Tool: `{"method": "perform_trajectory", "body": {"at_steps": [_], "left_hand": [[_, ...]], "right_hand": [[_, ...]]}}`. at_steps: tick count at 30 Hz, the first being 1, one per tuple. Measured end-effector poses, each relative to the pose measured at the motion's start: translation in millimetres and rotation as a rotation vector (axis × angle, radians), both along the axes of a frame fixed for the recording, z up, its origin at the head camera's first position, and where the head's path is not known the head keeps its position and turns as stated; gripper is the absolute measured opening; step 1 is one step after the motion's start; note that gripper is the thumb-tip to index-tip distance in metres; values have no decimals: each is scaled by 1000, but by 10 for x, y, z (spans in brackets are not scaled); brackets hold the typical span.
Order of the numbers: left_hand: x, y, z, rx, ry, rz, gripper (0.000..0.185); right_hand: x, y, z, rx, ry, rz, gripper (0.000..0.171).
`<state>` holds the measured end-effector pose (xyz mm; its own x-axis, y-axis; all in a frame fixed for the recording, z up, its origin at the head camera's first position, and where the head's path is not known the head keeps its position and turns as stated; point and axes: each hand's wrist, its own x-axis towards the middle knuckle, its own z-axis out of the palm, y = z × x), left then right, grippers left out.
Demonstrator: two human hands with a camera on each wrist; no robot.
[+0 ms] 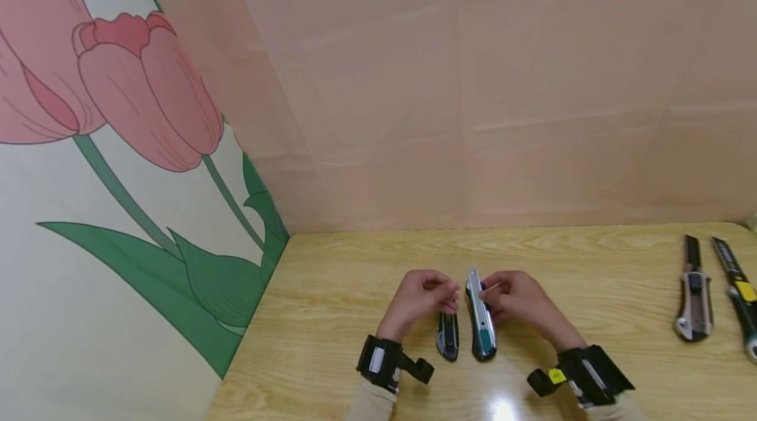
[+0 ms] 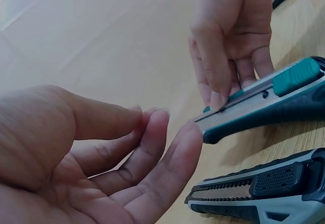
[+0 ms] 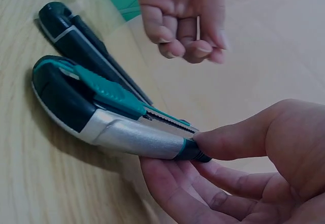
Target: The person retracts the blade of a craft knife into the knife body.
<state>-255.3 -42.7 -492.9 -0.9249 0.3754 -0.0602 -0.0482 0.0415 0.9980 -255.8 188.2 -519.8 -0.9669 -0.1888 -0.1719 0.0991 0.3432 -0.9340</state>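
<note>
A teal-and-silver utility knife (image 1: 481, 319) lies on the near part of a light wooden table (image 1: 591, 276), between a person's two hands, its butt end toward the near edge and its tip pointing to the far side. The right hand (image 1: 520, 299) pinches the tip end of the knife, thumb on top and fingers beneath, as the right wrist view shows; the rest of the knife body rests on the tabletop. The left hand (image 1: 421, 296) hovers just left of the knife's tip, fingers loosely curled; in the left wrist view its fingertips (image 2: 170, 132) are right at the knife's tip, though contact cannot be made out. The right wrist view shows something thin and pale pinched in those curled fingers, too small to identify. A second, dark utility knife (image 1: 447, 335) lies parallel and just to the left of the teal one, below the left hand and untouched. Well apart, at the right edge of the table, lie two more cutters: a grey-and-black one (image 1: 694, 293) and, beside it further right, one with a yellow slider (image 1: 738, 293). A wall panel painted with a pink tulip (image 1: 142, 86) stands to the left; plain pink sheeting backs the far side.
</note>
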Motion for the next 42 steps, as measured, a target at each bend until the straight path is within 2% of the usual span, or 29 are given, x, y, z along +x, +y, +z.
{"method": "perform_trajectory", "body": {"at_steps": [3,7,13,18,22,30,33,36,42], "left_hand": [[-11,-6,-5,7,5,25,15],[-24,-12,-8,-5,19,46,14],[-24,-25,-15,1,31,40,14],[-15,-18,-7,7,34,36,14],[-13,-5,2,-3,41,40,15],[-4,-6,8,-14,9,56,13],[1,-1,11,-19,9,55,13],[4,9,19,-24,18,53,16],[20,34,21,-32,28,49,23]], "right_hand": [[1,-29,-27,0,-17,-16,38],[-14,-50,-69,50,-7,-29,37],[-14,-78,-99,150,31,-35,32],[18,-89,-76,192,69,-39,30],[29,-95,-58,211,77,-40,27],[24,-95,-36,211,44,-52,22],[24,-70,-18,243,55,-51,22],[21,-11,10,297,93,-53,21],[-4,245,51,440,240,-77,21]]}}
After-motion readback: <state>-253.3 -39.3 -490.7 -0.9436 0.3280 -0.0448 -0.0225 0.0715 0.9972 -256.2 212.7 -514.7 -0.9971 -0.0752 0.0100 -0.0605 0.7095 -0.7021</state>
